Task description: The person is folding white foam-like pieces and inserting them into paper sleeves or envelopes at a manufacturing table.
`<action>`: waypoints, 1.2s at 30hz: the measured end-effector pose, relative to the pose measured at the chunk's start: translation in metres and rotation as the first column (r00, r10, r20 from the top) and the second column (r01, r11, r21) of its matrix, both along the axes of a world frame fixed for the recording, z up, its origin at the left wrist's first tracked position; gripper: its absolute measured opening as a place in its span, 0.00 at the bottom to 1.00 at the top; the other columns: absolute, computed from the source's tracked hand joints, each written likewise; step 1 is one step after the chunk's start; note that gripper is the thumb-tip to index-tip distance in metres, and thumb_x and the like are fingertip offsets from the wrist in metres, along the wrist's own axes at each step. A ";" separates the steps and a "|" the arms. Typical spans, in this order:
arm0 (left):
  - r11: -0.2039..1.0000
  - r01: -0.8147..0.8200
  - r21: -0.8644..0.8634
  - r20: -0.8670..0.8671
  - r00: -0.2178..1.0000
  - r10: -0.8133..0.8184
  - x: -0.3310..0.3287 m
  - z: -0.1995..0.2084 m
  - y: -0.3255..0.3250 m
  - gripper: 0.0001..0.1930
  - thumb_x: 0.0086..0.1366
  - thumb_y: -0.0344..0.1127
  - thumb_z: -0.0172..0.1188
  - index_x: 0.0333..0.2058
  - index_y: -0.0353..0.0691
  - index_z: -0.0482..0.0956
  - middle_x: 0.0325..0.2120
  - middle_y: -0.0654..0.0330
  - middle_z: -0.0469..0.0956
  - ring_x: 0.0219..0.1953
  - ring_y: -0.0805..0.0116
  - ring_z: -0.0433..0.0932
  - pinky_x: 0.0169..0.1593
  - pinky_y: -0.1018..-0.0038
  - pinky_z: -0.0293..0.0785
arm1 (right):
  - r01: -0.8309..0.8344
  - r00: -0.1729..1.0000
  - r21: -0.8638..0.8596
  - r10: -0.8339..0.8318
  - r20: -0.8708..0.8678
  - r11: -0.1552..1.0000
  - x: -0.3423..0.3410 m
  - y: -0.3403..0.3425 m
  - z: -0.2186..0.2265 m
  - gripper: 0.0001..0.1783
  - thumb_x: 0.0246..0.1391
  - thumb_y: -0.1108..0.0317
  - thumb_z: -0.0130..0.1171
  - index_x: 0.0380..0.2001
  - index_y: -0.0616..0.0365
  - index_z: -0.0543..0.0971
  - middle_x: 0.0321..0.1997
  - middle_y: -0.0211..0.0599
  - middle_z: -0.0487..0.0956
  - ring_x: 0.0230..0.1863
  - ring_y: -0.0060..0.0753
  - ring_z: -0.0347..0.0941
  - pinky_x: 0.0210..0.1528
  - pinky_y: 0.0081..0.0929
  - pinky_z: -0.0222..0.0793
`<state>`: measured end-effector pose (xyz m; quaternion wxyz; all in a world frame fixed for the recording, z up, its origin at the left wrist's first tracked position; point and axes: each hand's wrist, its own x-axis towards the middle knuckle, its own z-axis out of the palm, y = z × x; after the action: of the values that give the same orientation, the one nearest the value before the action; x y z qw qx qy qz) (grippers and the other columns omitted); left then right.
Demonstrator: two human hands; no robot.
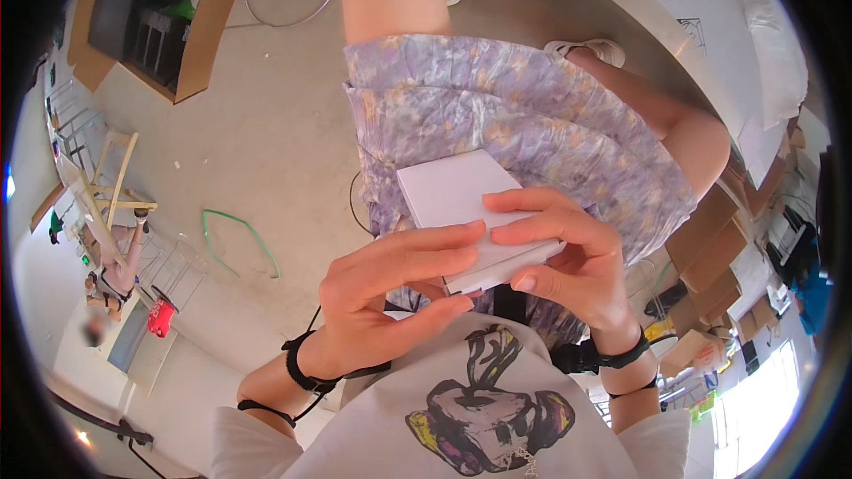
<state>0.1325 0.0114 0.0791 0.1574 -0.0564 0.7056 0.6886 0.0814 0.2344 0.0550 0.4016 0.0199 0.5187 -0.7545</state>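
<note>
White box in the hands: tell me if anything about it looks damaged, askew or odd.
Nothing stands out. The white box looks flat, clean and undented, held over the lap between the left hand and right hand, fingers on its top and near edge.

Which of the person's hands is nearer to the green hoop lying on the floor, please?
Left. The left hand grips the white box's near-left edge, on the side toward the green hoop. The right hand holds the box's far side, farther from the hoop.

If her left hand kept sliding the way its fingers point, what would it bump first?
Probably the right hand: the left hand points its fingers across the white box toward the right fingertips, nearly touching already.
</note>
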 end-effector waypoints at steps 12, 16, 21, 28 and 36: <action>0.997 -0.034 0.065 0.041 0.999 0.031 0.006 -0.001 -0.002 0.14 0.53 0.19 0.66 0.41 0.32 0.84 0.45 0.45 0.81 0.42 0.62 0.83 0.42 0.74 0.80 | 0.023 0.998 0.039 -0.025 0.050 0.999 0.006 -0.004 0.003 0.17 0.49 0.82 0.67 0.44 0.61 0.84 0.56 0.46 0.74 0.55 0.33 0.73 0.52 0.26 0.74; 0.998 -0.035 0.046 0.031 0.999 0.033 0.004 -0.002 -0.002 0.13 0.54 0.18 0.64 0.40 0.32 0.84 0.43 0.46 0.83 0.40 0.63 0.84 0.41 0.75 0.80 | 0.016 0.999 0.048 -0.018 0.028 0.999 0.007 -0.006 0.001 0.16 0.49 0.83 0.66 0.44 0.61 0.84 0.56 0.46 0.74 0.54 0.32 0.74 0.51 0.25 0.75; 0.999 -0.032 0.002 0.086 0.996 0.032 0.000 0.004 0.000 0.12 0.54 0.17 0.62 0.38 0.30 0.85 0.41 0.45 0.83 0.41 0.60 0.84 0.44 0.72 0.80 | 0.044 0.997 0.046 -0.046 0.060 0.998 0.009 -0.006 0.002 0.16 0.50 0.85 0.64 0.43 0.61 0.84 0.56 0.46 0.73 0.55 0.32 0.73 0.52 0.26 0.75; 0.999 0.024 0.033 0.143 0.989 -0.028 -0.004 0.003 -0.005 0.13 0.55 0.20 0.60 0.40 0.28 0.84 0.43 0.43 0.81 0.48 0.56 0.82 0.48 0.69 0.79 | 0.068 0.996 0.063 -0.071 0.044 0.996 0.008 -0.006 0.001 0.16 0.49 0.85 0.65 0.43 0.61 0.84 0.56 0.45 0.74 0.56 0.31 0.72 0.53 0.25 0.74; 0.999 -0.021 0.033 0.136 0.991 0.016 -0.005 0.006 -0.001 0.13 0.54 0.20 0.58 0.39 0.28 0.84 0.43 0.43 0.81 0.48 0.56 0.82 0.49 0.69 0.78 | 0.085 0.992 0.082 -0.092 0.083 0.993 0.008 -0.008 0.006 0.16 0.49 0.85 0.65 0.43 0.62 0.84 0.55 0.44 0.74 0.55 0.30 0.72 0.50 0.23 0.75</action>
<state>0.1275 0.0106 0.0851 0.1993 -0.1068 0.6809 0.6966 0.0889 0.2264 0.0612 0.3887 0.0915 0.5285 -0.7492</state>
